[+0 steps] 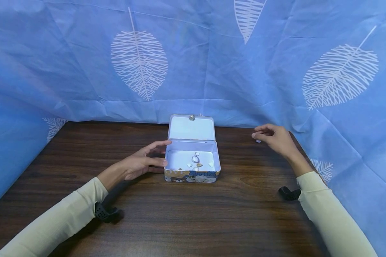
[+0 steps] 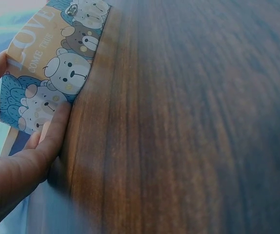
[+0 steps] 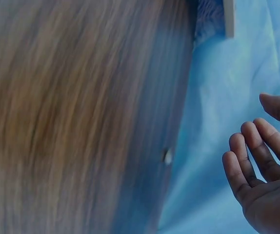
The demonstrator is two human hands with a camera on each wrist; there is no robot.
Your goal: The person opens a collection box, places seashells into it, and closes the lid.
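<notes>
A small tin box with cartoon bears and the word LOVE on its side stands in the middle of the table, its hinged lid raised. Inside lie several small whitish and brownish pieces that look like shells or pebbles. My left hand rests its spread fingers against the tin's left side, also seen in the left wrist view, where the fingers lie fairly straight along the printed wall. My right hand hovers with loosely bent fingers over a small pale piece at the table's far right; its palm holds nothing.
The dark wood table ends at the back against a blue curtain with white leaf prints. The pale piece lies close to the back right edge. Black bands are on both wrists.
</notes>
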